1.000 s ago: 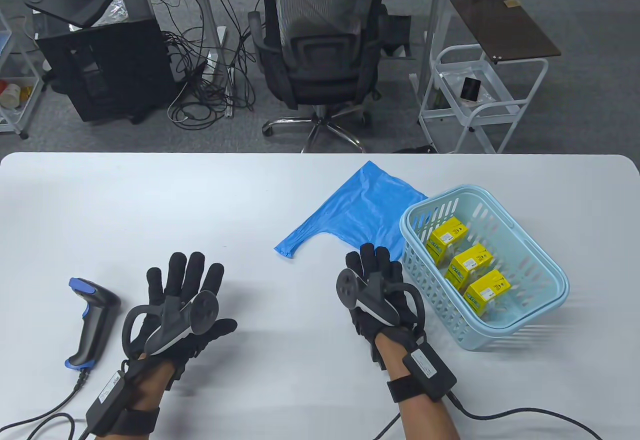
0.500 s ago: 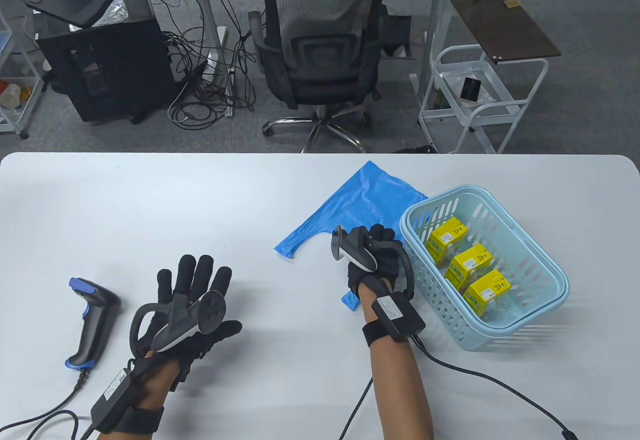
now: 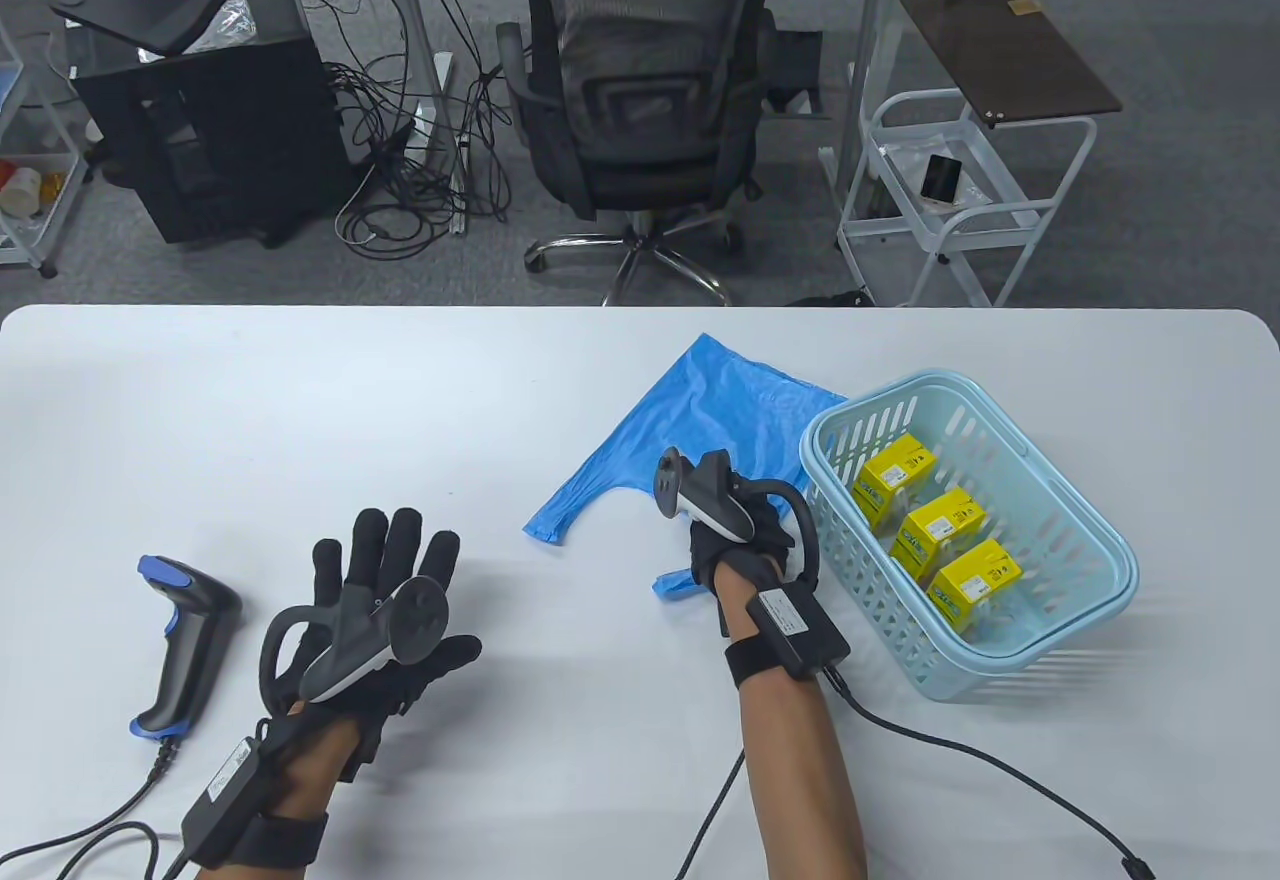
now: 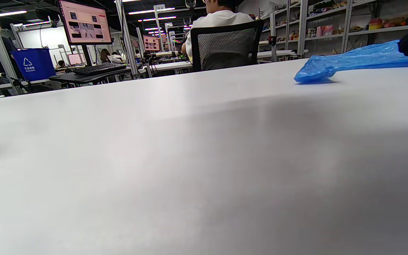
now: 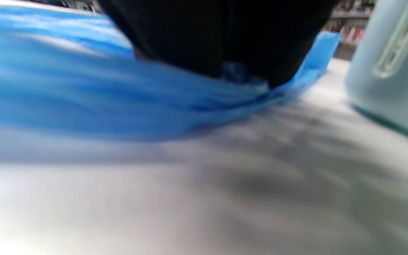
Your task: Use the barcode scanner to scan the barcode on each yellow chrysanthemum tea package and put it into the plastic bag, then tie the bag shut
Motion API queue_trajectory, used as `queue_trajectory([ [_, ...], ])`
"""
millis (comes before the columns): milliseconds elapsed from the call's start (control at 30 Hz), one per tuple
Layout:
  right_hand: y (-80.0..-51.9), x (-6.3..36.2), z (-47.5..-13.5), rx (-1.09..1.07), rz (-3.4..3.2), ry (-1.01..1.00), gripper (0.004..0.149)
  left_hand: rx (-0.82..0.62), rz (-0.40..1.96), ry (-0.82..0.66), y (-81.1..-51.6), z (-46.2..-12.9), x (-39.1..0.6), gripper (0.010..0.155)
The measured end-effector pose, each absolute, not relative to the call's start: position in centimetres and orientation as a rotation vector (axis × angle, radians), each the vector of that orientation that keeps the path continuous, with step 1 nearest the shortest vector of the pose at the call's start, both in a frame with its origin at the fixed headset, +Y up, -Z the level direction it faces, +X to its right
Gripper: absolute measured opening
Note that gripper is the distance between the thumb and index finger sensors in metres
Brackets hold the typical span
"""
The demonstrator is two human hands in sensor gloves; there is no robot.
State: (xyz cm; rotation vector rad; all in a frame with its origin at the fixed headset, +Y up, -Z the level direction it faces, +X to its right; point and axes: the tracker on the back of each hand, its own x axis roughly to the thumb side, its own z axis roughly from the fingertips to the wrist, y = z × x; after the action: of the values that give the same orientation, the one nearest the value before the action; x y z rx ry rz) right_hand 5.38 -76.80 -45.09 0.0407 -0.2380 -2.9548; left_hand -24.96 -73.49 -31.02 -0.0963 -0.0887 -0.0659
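Note:
Three yellow chrysanthemum tea packages (image 3: 940, 527) lie in a light blue basket (image 3: 870, 600) on the right of the table. A blue plastic bag (image 3: 720, 400) lies flat beside the basket. My right hand (image 3: 745, 530) sits on the bag's near edge with its fingers curled down into the plastic; the right wrist view shows the black fingers (image 5: 207, 35) pressed into the bunched bag (image 5: 83, 88). My left hand (image 3: 420, 590) hovers with its fingers spread and holds nothing. The black and blue barcode scanner (image 3: 185, 635) lies to its left, untouched.
The scanner's cable runs off the table's near left edge. The basket wall (image 5: 384, 88) stands close to the right of my right hand. Beyond the far edge are an office chair (image 3: 640, 120) and a white trolley (image 3: 950, 200). One bag handle (image 4: 313, 72) points left.
My right hand moved forward onto the bag, curled its fingers into it and dragged it a little left and nearer. The left hand barely shifted.

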Motion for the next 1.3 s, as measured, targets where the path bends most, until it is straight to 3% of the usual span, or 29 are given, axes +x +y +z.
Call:
queue_trajectory([
  [100,-76.8,4.8,-44.7,-0.026,-2.943,-0.082,0.063,-0.077,-0.043,-0.099,-73.2,-30.8,-24.5,0.098],
  [267,-75.5,3.7,-44.1,-0.074,-3.022,-0.015,0.057,-0.013,-0.009,-0.159,-72.3,-30.1,-22.5,0.096],
  [500,-68.1,1.1,-41.1,-0.223,-3.287,0.014,0.058,0.201,-0.099,-0.202,-69.8,-28.5,-17.8,0.100],
  [600,-65.3,0.3,-39.7,-0.315,-3.454,-0.130,0.058,0.247,-0.121,-0.176,-68.9,-28.0,-17.4,0.105],
  [667,-63.9,-0.1,-39.0,-0.372,-3.537,-0.232,0.058,0.192,-0.050,-0.160,-68.5,-27.8,-17.8,0.110],
  [767,-62.2,-0.7,-37.9,-0.551,-3.598,-0.425,0.058,0.199,0.114,-0.091,-67.6,-28.0,-19.3,0.107],
  [867,-61.6,-0.8,-37.3,-0.740,-3.639,-0.646,0.058,0.246,0.151,-0.093,-67.3,-28.4,-20.6,0.095],
  [1067,-62.0,-0.2,-37.4,-1.262,-3.605,-1.104,0.058,0.343,0.390,-0.159,-66.8,-28.9,-23.2,0.044],
  [1200,-62.9,1.1,-37.9,-1.374,-3.628,-1.266,0.058,0.339,0.477,-0.231,-66.2,-28.9,-23.8,0.042],
  [1300,-63.6,3.0,-38.6,-1.240,-3.740,-1.210,0.058,0.331,0.513,-0.258,-65.7,-29.0,-23.8,0.042],
])
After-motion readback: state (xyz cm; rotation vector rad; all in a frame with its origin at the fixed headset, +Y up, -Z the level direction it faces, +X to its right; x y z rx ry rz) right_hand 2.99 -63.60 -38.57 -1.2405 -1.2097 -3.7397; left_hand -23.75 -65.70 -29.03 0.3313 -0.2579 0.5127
